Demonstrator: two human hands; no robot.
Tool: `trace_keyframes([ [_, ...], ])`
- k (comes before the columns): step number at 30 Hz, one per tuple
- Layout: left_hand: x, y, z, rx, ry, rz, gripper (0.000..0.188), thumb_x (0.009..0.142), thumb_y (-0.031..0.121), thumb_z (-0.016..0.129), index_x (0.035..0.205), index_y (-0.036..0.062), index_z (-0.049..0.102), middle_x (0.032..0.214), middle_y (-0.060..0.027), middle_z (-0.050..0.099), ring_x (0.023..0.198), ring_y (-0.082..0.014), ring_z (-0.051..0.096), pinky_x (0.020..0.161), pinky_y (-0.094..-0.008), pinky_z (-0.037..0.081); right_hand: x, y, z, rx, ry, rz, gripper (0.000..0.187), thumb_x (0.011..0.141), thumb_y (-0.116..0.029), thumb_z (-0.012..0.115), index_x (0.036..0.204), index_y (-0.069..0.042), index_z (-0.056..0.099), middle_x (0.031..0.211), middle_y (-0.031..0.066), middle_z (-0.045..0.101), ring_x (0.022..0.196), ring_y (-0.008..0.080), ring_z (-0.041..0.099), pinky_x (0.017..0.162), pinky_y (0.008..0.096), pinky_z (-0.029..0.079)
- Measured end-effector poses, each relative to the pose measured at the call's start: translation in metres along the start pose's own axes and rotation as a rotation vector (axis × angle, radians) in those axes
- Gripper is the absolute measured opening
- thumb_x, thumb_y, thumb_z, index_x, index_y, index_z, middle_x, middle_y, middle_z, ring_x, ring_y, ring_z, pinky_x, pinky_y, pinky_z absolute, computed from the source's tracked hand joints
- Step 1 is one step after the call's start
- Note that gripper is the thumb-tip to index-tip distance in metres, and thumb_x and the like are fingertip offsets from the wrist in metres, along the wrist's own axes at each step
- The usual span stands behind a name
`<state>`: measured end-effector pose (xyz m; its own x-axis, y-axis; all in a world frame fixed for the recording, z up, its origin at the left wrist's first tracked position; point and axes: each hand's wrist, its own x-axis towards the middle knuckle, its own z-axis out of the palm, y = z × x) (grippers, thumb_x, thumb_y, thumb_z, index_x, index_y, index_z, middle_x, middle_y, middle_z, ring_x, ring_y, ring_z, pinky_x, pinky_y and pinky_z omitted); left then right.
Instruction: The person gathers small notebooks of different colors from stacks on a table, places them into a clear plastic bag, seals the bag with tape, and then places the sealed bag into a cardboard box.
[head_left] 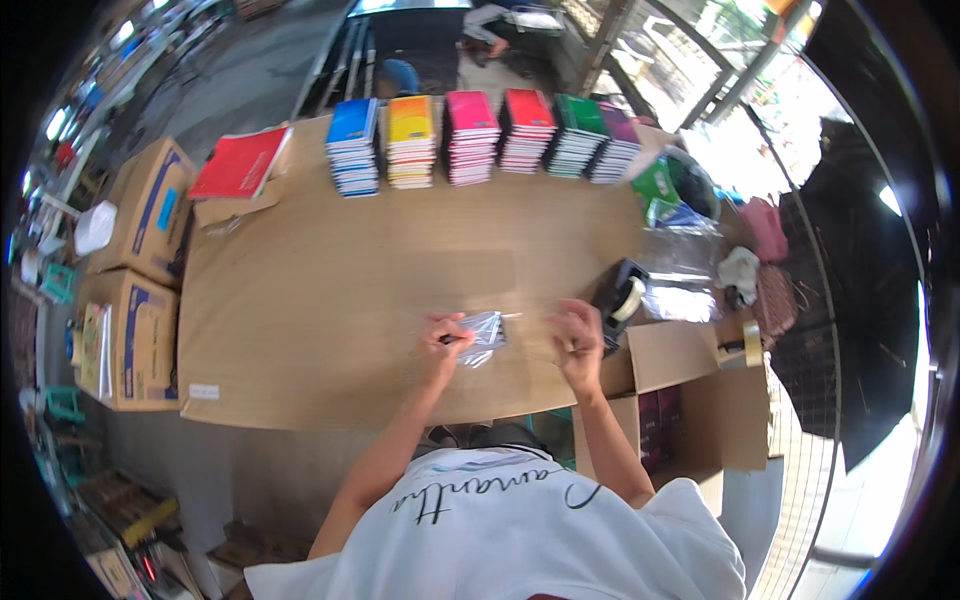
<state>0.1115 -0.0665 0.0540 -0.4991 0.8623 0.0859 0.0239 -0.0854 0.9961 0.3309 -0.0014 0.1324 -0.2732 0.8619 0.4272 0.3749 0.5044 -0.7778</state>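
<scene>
My left hand [443,341] pinches the left end of a small clear plastic bag [484,331] that lies on the brown cardboard-covered table [330,300]. My right hand [576,336] hovers to the right of the bag, fingers curled, beside a black tape dispenser [622,294]; whether it holds anything cannot be told. Both forearms come up from the lower edge over my white shirt.
Several stacks of coloured notebooks [470,137] line the table's far edge, with a red book [240,163] at the far left. Clear bags [680,262] lie at the right. Cardboard boxes [140,300] stand left; an open box [690,400] is at the right.
</scene>
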Motion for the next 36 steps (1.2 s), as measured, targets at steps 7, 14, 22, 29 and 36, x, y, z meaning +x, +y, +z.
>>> trace_keyframes([
  [7,-0.003,0.014,0.01,-0.15,-0.018,-0.119,0.013,0.066,-0.006,0.071,0.069,0.0062,0.067,0.102,-0.0099,0.06,0.096,-0.0157,0.056,0.076,-0.0293,0.047,-0.031,0.119,-0.083,0.532,0.427,1.234,0.015,0.081,-0.017,0.071,0.086,-0.004,0.07,0.065,0.0004,0.052,0.054,0.0105,0.045,0.048,0.0275,0.035],
  [14,-0.003,0.014,0.004,-0.092,-0.016,-0.069,0.014,0.066,-0.007,0.071,0.068,0.0061,0.065,0.102,-0.01,0.057,0.099,-0.0175,0.056,0.078,-0.0311,0.047,-0.065,0.085,-0.054,0.197,0.501,0.857,0.016,0.085,-0.02,0.069,0.083,-0.005,0.064,0.064,0.0007,0.054,0.049,0.01,0.044,0.046,0.0266,0.038],
  [22,-0.003,0.007,0.006,-0.03,0.009,0.032,0.014,0.065,-0.006,0.072,0.068,0.0051,0.065,0.091,-0.0091,0.059,0.094,-0.0192,0.058,0.075,-0.0306,0.046,-0.054,0.023,0.043,0.948,0.262,1.183,0.022,0.09,-0.026,0.063,0.083,-0.005,0.06,0.076,0.0046,0.059,0.065,0.015,0.059,0.056,0.0264,0.047],
  [29,-0.005,0.022,0.008,-0.013,0.017,-0.032,0.013,0.064,-0.007,0.072,0.063,0.0041,0.065,0.095,-0.0098,0.06,0.094,-0.0188,0.058,0.076,-0.0301,0.046,-0.011,-0.046,0.069,0.253,-0.192,0.679,0.028,0.087,-0.02,0.067,0.07,0.002,0.061,0.052,0.0024,0.056,0.043,0.0078,0.05,0.04,0.0241,0.038],
  [36,0.023,0.033,-0.018,0.016,-0.306,-0.02,0.064,0.062,0.007,0.078,0.121,0.0136,0.054,0.101,-0.0124,0.059,0.095,-0.0243,0.059,0.081,-0.0362,0.049,-0.058,0.006,0.099,-0.271,-0.125,0.426,0.036,0.082,-0.033,0.072,0.066,-0.002,0.062,0.052,0.0019,0.056,0.046,0.0126,0.052,0.043,0.0278,0.041],
])
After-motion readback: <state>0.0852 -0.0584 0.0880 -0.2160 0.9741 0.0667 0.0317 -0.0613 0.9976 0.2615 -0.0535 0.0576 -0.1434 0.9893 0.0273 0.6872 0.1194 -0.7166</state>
